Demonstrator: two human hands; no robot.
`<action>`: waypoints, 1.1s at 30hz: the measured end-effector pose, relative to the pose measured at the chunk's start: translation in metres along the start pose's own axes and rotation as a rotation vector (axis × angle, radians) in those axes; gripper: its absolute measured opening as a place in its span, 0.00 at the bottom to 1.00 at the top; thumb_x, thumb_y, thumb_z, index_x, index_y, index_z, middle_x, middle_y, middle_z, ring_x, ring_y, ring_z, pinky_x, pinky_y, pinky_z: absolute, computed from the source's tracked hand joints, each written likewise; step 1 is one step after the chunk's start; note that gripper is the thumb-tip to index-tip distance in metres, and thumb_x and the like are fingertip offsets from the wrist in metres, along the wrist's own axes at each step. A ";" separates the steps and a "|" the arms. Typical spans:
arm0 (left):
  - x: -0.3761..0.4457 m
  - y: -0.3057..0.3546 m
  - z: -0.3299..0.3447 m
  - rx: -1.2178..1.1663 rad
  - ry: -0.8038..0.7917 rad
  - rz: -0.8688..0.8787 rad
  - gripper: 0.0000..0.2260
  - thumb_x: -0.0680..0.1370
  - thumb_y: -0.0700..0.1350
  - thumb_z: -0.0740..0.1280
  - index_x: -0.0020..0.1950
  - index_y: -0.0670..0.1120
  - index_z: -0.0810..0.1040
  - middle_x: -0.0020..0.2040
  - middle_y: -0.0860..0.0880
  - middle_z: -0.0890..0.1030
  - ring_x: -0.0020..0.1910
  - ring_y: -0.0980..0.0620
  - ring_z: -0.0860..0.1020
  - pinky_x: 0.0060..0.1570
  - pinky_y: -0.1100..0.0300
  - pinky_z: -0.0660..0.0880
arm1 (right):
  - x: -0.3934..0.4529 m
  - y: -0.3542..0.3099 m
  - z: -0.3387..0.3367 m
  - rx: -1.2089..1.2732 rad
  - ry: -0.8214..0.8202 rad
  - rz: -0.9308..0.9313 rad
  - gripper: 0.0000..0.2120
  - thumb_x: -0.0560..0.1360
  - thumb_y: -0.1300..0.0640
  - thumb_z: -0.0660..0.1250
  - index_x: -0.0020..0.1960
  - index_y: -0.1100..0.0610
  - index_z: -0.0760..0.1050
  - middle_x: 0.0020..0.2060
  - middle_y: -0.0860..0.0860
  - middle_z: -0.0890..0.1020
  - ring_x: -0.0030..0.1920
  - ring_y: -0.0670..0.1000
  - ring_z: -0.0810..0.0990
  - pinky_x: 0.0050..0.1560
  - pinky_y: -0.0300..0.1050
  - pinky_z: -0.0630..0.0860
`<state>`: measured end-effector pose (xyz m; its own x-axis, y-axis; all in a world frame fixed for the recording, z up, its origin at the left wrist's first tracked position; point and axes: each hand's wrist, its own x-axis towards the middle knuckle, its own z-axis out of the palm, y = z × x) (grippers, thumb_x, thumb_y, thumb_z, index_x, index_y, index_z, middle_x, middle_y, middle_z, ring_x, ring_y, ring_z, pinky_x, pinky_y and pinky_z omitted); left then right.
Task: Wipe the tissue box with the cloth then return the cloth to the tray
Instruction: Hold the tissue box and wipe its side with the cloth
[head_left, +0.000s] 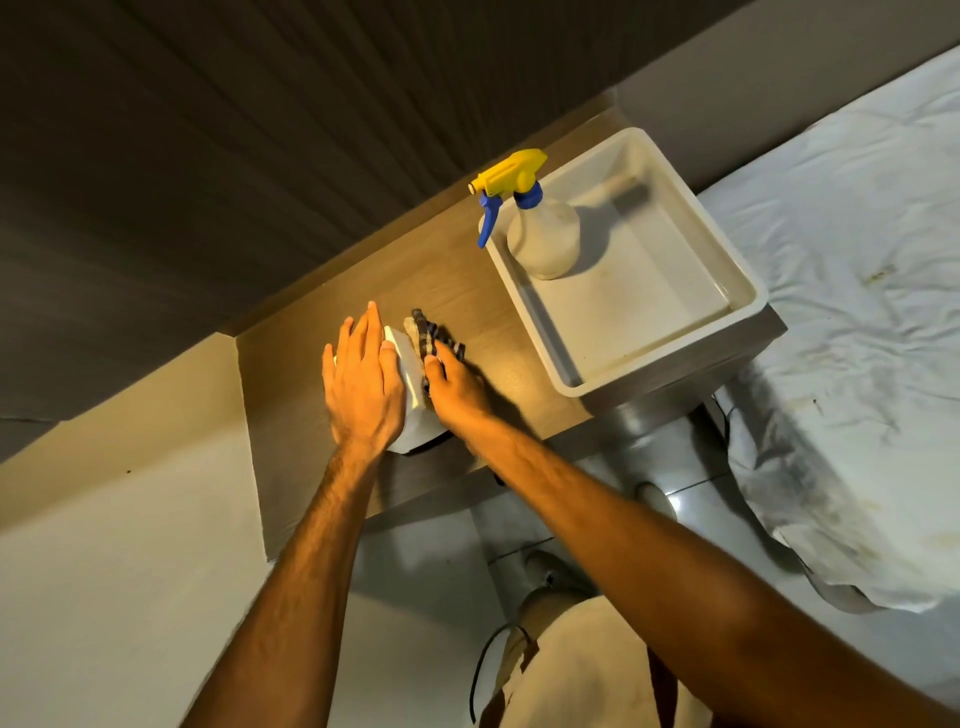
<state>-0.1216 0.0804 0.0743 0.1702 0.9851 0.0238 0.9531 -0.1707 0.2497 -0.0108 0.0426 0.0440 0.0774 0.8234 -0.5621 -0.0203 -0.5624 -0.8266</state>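
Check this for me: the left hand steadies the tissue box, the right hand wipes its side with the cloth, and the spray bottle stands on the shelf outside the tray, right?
Not quite. The head view shows the spray bottle standing inside the tray, in its far-left corner, not on the shelf. The rest holds: the left hand lies flat on the tissue box while the right hand presses the cloth to its side.

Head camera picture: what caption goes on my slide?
Left hand steadies tissue box; right hand wipes it with cloth.

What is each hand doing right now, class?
Left hand: open, lying flat on the tissue box.
Right hand: closed on the cloth, pressed to the box's side.
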 end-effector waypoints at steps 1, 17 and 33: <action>0.000 0.000 -0.001 0.006 0.001 0.001 0.27 0.83 0.52 0.46 0.82 0.47 0.58 0.82 0.47 0.63 0.83 0.48 0.57 0.83 0.44 0.50 | -0.012 0.008 0.002 0.023 0.005 0.016 0.22 0.87 0.51 0.52 0.80 0.49 0.65 0.75 0.58 0.73 0.72 0.62 0.74 0.71 0.56 0.74; 0.008 0.008 -0.005 0.034 -0.001 0.031 0.28 0.83 0.53 0.44 0.82 0.47 0.58 0.82 0.47 0.63 0.83 0.48 0.57 0.83 0.42 0.51 | -0.033 -0.002 0.008 0.117 0.000 -0.088 0.23 0.86 0.50 0.52 0.81 0.45 0.63 0.76 0.55 0.73 0.73 0.59 0.74 0.73 0.61 0.74; 0.008 0.006 -0.005 0.030 -0.020 0.047 0.26 0.84 0.52 0.45 0.82 0.47 0.59 0.82 0.47 0.63 0.83 0.47 0.57 0.83 0.43 0.50 | -0.030 -0.009 0.007 0.085 0.026 -0.162 0.22 0.87 0.50 0.52 0.81 0.46 0.63 0.75 0.57 0.73 0.73 0.59 0.74 0.72 0.61 0.74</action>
<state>-0.1158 0.0873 0.0810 0.2201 0.9754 0.0156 0.9510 -0.2181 0.2194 -0.0196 0.0233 0.0686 0.1122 0.8998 -0.4216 -0.0895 -0.4134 -0.9061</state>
